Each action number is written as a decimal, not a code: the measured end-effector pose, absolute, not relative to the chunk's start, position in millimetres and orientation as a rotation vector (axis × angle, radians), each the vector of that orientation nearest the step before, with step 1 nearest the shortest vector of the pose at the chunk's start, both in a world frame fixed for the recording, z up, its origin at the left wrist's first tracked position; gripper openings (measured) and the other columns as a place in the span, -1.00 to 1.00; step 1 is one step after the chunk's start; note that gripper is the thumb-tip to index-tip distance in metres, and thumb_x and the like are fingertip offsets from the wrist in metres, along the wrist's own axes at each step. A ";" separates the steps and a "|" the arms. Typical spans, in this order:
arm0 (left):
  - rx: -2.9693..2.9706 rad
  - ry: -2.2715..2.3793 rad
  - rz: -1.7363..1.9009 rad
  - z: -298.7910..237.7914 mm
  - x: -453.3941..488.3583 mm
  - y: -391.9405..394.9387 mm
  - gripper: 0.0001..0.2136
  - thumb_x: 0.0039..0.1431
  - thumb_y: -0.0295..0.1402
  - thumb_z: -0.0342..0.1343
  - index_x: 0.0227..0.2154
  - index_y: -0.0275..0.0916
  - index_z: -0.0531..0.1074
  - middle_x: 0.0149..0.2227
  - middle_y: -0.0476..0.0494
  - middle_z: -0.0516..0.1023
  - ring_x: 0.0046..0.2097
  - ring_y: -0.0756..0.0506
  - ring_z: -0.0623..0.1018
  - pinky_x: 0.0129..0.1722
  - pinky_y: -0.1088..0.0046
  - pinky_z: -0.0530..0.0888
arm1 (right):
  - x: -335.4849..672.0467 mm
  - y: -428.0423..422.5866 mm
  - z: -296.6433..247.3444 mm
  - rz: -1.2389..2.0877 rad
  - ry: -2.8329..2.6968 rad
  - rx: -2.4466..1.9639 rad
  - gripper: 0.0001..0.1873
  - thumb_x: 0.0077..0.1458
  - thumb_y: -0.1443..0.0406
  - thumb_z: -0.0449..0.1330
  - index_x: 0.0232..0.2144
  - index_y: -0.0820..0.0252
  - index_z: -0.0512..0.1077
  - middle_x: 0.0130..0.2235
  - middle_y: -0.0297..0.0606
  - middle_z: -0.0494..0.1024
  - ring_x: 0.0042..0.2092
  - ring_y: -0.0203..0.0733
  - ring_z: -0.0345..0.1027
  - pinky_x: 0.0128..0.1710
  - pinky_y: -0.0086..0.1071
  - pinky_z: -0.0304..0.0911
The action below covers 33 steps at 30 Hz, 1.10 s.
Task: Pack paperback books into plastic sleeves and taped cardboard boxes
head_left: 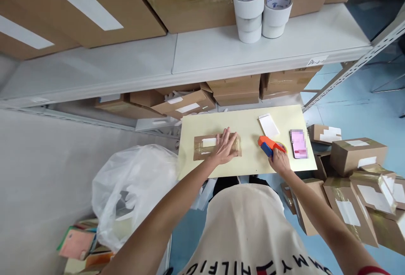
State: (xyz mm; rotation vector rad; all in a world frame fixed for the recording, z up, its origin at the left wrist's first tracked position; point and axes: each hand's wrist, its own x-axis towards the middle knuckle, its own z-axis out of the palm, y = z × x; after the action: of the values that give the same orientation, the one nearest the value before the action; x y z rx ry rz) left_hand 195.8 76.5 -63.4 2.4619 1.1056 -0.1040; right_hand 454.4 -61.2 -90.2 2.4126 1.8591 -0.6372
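My left hand (225, 147) lies with its fingers spread on a flat brown cardboard box (198, 148). The box carries a white label (209, 142) and shiny clear tape. On the right of the pale yellow table, my right hand (280, 160) is closed around an orange and blue tape dispenser (268, 145). Part of its tape roll shows beside my fingers. Just behind the dispenser rests a white pad of paper (268, 125). A phone with a pink screen (298, 144) lies to the right of that hand.
Above the table (247, 167) runs a grey metal shelf (202, 62) with stacked white tape rolls (249, 13) and large cartons. Taped boxes (357, 157) pile up on the floor at the right. A white plastic bag (136, 182) stands at the left.
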 end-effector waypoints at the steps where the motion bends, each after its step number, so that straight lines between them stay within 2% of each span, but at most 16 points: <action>1: 2.451 1.182 -0.066 -64.6 187.4 75.4 -0.27 0.22 -0.01 -0.03 0.36 -0.24 -0.05 0.42 -0.44 -0.27 0.40 -0.45 -0.21 0.25 -0.27 -0.17 | 452.6 -67.4 -101.1 -0.635 1.857 2.423 -0.66 0.13 0.36 -0.03 -0.08 0.39 0.36 -0.19 0.06 0.56 -0.15 0.05 0.44 -0.09 -0.18 0.21; 3: 2.391 1.417 0.019 -67.9 166.2 72.1 -0.35 0.26 -0.09 -0.08 0.35 -0.23 -0.01 0.42 -0.40 -0.23 0.41 -0.43 -0.21 0.25 -0.27 -0.20 | 449.3 -77.0 -119.0 -0.643 1.851 2.450 -0.65 0.14 0.37 -0.08 -0.07 0.36 0.36 -0.19 0.05 0.54 -0.12 0.08 0.42 -0.08 -0.14 0.22; 6: 2.109 1.821 0.187 -75.1 126.9 68.4 -0.27 0.25 -0.07 -0.08 0.36 -0.33 -0.12 0.42 -0.45 -0.29 0.41 -0.41 -0.26 0.28 -0.25 -0.18 | 447.9 -87.0 -129.6 -0.648 1.860 2.485 -0.61 0.14 0.38 -0.08 -0.01 0.34 0.34 -0.17 0.09 0.52 -0.09 0.14 0.41 -0.06 -0.07 0.23; 9: 1.692 1.955 0.356 -84.3 90.0 68.7 -0.19 0.24 0.01 -0.11 0.36 -0.41 -0.25 0.41 -0.47 -0.30 0.42 -0.33 -0.20 0.33 -0.06 -0.08 | 444.9 -87.4 -120.1 -0.487 1.917 2.597 -0.45 0.12 0.34 0.02 0.17 0.33 0.18 0.01 0.18 0.44 0.05 0.23 0.33 0.03 0.02 0.19; 12: 1.400 1.814 0.491 -93.4 69.1 69.1 -0.26 0.25 0.05 -0.15 0.35 -0.31 -0.08 0.40 -0.35 -0.06 0.40 -0.24 0.01 0.35 0.16 0.04 | 426.6 -70.1 -104.8 -0.551 2.103 2.585 -0.20 0.11 0.22 0.12 0.32 0.29 -0.08 0.18 0.20 0.30 0.20 0.28 0.18 0.13 0.08 0.13; 15: 1.263 1.629 0.608 -100.2 67.1 65.8 -0.37 0.26 0.09 -0.18 0.25 -0.21 0.19 0.28 -0.27 0.29 0.31 -0.22 0.27 0.25 0.20 0.26 | 390.7 -42.1 -100.9 -0.915 2.305 2.373 0.00 0.05 0.15 0.21 0.36 0.18 -0.26 0.31 0.09 0.12 0.32 0.19 0.02 0.20 0.04 0.11; 17: 1.205 1.561 0.632 -102.0 70.3 63.4 -0.38 0.25 0.11 -0.20 0.19 -0.19 0.29 0.16 -0.24 0.45 0.22 -0.21 0.40 0.16 0.19 0.37 | 364.8 -27.0 -105.1 -1.115 2.333 2.294 0.06 0.02 0.14 0.23 0.37 0.17 -0.30 0.35 0.08 0.04 0.34 0.14 -0.02 0.21 0.02 0.12; 19: 1.159 1.520 0.635 -100.6 70.9 63.4 -0.37 0.23 0.15 -0.19 0.16 -0.18 0.33 0.12 -0.22 0.50 0.18 -0.22 0.44 0.11 0.19 0.40 | 345.0 -18.2 -109.3 -1.248 2.304 2.341 0.01 0.04 0.14 0.20 0.36 0.23 -0.26 0.32 0.14 0.09 0.29 0.14 0.11 0.15 0.01 0.21; 21: 1.125 1.451 0.668 -97.0 65.1 66.3 -0.34 0.18 0.19 -0.14 0.14 -0.17 0.36 0.11 -0.21 0.50 0.18 -0.25 0.44 0.09 0.17 0.42 | 334.0 -13.6 -108.4 -1.333 2.269 2.451 -0.10 0.08 0.10 0.15 0.34 0.26 -0.13 0.24 0.18 0.24 0.15 0.12 0.31 0.05 -0.01 0.30; 23: 1.099 1.341 0.728 -94.1 53.2 71.1 -0.33 0.11 0.21 -0.06 0.10 -0.19 0.40 0.07 -0.24 0.53 0.16 -0.31 0.45 0.06 0.14 0.44 | 329.5 -9.3 -101.2 -1.415 2.211 2.527 -0.20 0.08 0.02 0.13 0.27 0.26 0.08 0.11 0.12 0.41 -0.04 0.07 0.45 -0.06 -0.07 0.37; 26: 1.081 1.244 0.777 -97.2 32.8 78.6 -0.34 0.02 0.19 0.08 0.02 -0.25 0.41 0.00 -0.28 0.57 0.07 -0.32 0.51 0.01 0.14 0.47 | 322.9 1.3 -87.0 -1.556 1.960 2.608 -0.34 0.07 -0.13 0.08 0.01 0.23 0.39 -0.12 -0.03 0.57 -0.25 -0.02 0.50 -0.20 -0.18 0.40; 29: 1.080 1.321 0.709 -109.7 20.7 84.2 -0.40 -0.04 0.06 0.21 -0.04 -0.29 0.37 -0.01 -0.31 0.56 0.02 -0.26 0.55 -0.01 0.18 0.48 | 307.3 14.8 -83.5 -1.624 1.669 2.744 -0.32 0.06 -0.22 -0.02 -0.22 0.21 0.49 -0.20 -0.07 0.61 -0.20 0.01 0.50 -0.18 -0.20 0.39; 31: 1.097 1.405 0.639 -118.2 17.2 86.8 -0.47 -0.01 -0.03 0.23 -0.08 -0.30 0.36 -0.01 -0.33 0.55 0.01 -0.23 0.56 -0.01 0.19 0.48 | 294.0 21.6 -88.7 -1.699 1.552 2.811 -0.29 0.04 -0.25 -0.04 -0.21 0.22 0.50 -0.16 -0.06 0.61 -0.13 0.03 0.49 -0.13 -0.19 0.38; 33: 1.141 1.458 0.597 -123.8 14.5 89.3 -0.56 0.04 -0.12 0.20 -0.09 -0.28 0.36 0.00 -0.34 0.54 0.02 -0.23 0.55 0.01 0.19 0.47 | 282.2 23.5 -96.7 -1.839 1.480 2.828 -0.26 0.04 -0.24 -0.03 -0.11 0.23 0.48 -0.10 -0.05 0.60 -0.11 0.02 0.49 -0.11 -0.18 0.39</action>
State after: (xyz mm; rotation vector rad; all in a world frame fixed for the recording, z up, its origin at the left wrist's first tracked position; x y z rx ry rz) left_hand 14.5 89.3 -123.8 1.1413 1.4577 0.5967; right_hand 282.2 23.5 -96.7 2.8275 1.4799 -1.8393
